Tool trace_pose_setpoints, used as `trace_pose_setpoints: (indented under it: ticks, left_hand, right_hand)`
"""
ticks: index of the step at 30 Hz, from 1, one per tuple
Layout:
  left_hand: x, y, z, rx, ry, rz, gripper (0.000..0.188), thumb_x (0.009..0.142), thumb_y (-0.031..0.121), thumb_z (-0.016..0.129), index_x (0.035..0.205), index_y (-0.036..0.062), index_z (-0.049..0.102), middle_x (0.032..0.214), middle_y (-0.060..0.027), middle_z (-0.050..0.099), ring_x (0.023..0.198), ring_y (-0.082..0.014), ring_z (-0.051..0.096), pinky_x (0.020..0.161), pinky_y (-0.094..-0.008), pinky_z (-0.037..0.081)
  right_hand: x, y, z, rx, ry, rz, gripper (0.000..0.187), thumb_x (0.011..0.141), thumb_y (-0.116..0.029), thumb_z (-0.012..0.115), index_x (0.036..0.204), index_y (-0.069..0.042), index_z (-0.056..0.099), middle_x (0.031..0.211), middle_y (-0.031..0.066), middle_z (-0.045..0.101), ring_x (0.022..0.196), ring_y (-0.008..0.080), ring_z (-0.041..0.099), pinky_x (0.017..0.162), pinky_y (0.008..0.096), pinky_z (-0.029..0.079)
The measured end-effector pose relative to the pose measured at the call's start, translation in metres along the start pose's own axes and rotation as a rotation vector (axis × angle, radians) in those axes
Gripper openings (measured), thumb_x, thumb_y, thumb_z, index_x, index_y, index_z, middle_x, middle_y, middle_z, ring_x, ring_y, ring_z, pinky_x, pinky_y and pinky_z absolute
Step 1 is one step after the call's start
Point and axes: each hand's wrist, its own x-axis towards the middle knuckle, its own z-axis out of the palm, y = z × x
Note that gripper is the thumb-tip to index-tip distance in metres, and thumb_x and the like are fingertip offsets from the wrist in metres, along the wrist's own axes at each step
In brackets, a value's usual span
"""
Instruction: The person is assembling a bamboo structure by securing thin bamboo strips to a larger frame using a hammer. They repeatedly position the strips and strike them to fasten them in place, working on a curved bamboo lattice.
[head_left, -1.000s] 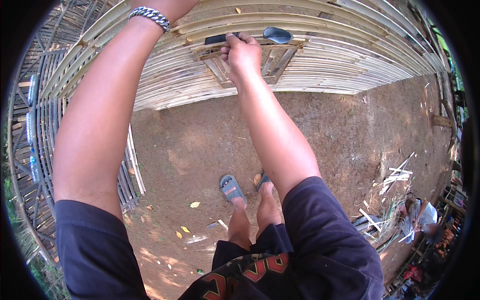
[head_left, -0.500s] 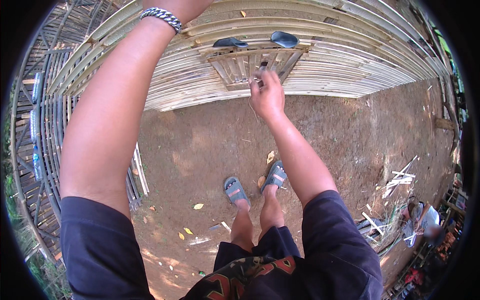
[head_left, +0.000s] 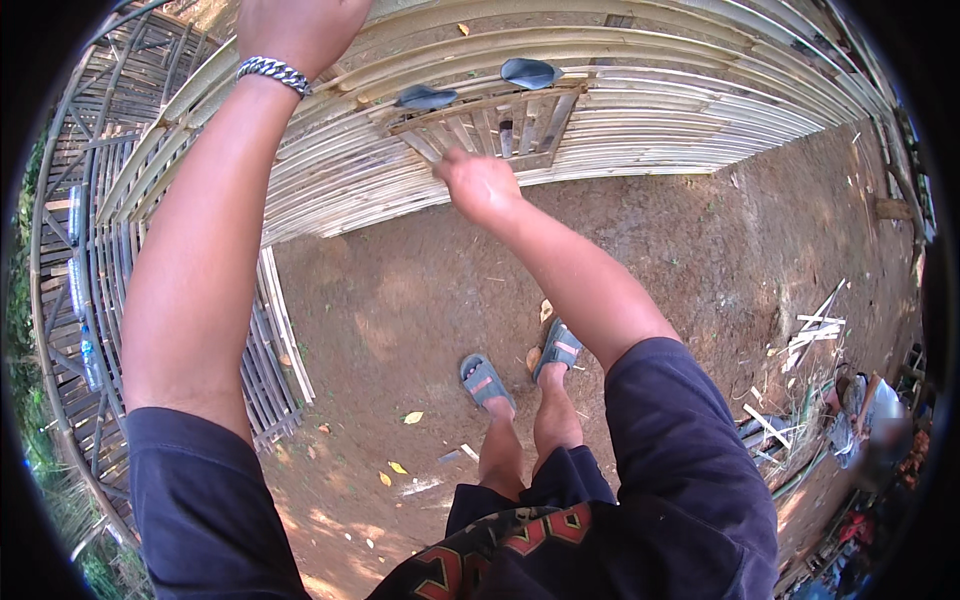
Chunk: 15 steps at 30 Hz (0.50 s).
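Note:
My left hand (head_left: pixel 300 30), with a silver chain bracelet (head_left: pixel 275 72) at its wrist, reaches up over the slatted bamboo structure (head_left: pixel 660 110). Its fingers are out of the picture. My right hand (head_left: pixel 478 185) is at the lower left corner of a small framed panel of wooden slats (head_left: pixel 460 133) set in the structure. The fingers there are curled and slightly blurred; whatever they hold is hidden. Two dark, curved, leaf-shaped pieces (head_left: pixel 530 73) rest along the panel's top edge. A small dark cylinder (head_left: pixel 506 138) shows between the panel's slats.
Another bamboo frame (head_left: pixel 110 220) stands at the left, with clear plastic bottles (head_left: pixel 77 285) on it. White offcut strips (head_left: pixel 815 328) lie on the dirt floor (head_left: pixel 400 310) at the right. Beyond them is a person (head_left: pixel 870 430), low by the clutter.
My right hand has moved left across the framed panel, from its right part to its lower left corner. My left hand has shifted left too, and the view has turned slightly.

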Motion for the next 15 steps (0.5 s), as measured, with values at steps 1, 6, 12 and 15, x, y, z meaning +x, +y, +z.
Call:
trace_pose_setpoints:
  ticks: [1,6,12,15]
  left_hand:
    - [0.001,0.002,-0.001,0.011,-0.010,0.004,0.032,0.091,0.039,0.065,0.082,0.0094,0.073,0.072,-0.0171,0.069,0.070,-0.0374,0.067,0.068,-0.0489,0.051]
    - [0.002,0.006,-0.004,0.071,-0.062,-0.026,0.033,0.092,0.038,0.064,0.079,0.0086,0.071,0.073,-0.0186,0.068,0.073,-0.0393,0.067,0.071,-0.0492,0.050]
    - [0.007,-0.006,0.013,0.066,-0.102,-0.078,0.035,0.093,0.042,0.063,0.083,0.0098,0.071,0.077,-0.0202,0.069,0.079,-0.0394,0.067,0.081,-0.0515,0.049]
    - [0.015,-0.015,0.006,0.131,-0.245,-0.081,0.044,0.100,0.050,0.051,0.088,0.0093,0.065,0.077,-0.0200,0.069,0.080,-0.0410,0.067,0.081,-0.0523,0.049]
  right_hand:
    - [-0.020,0.007,0.018,0.034,-0.047,-0.007,0.018,0.091,-0.011,0.052,0.099,-0.010,0.069,0.106,0.0147,0.067,0.096,0.0354,0.069,0.082,0.0467,0.056]
    - [-0.164,0.017,0.104,0.363,-0.201,0.276,0.020,0.092,-0.023,0.062,0.103,-0.008,0.069,0.111,0.0180,0.069,0.104,0.0400,0.066,0.087,0.0498,0.054]
    - [-0.361,0.012,0.160,0.385,-0.633,0.719,0.029,0.090,-0.031,0.064,0.106,-0.009,0.072,0.104,0.0219,0.072,0.097,0.0403,0.070,0.084,0.0470,0.055]
    - [-0.411,0.009,0.146,0.466,-0.698,0.649,0.041,0.089,-0.030,0.064,0.121,-0.004,0.066,0.109,0.0271,0.070,0.105,0.0422,0.067,0.092,0.0496,0.053]
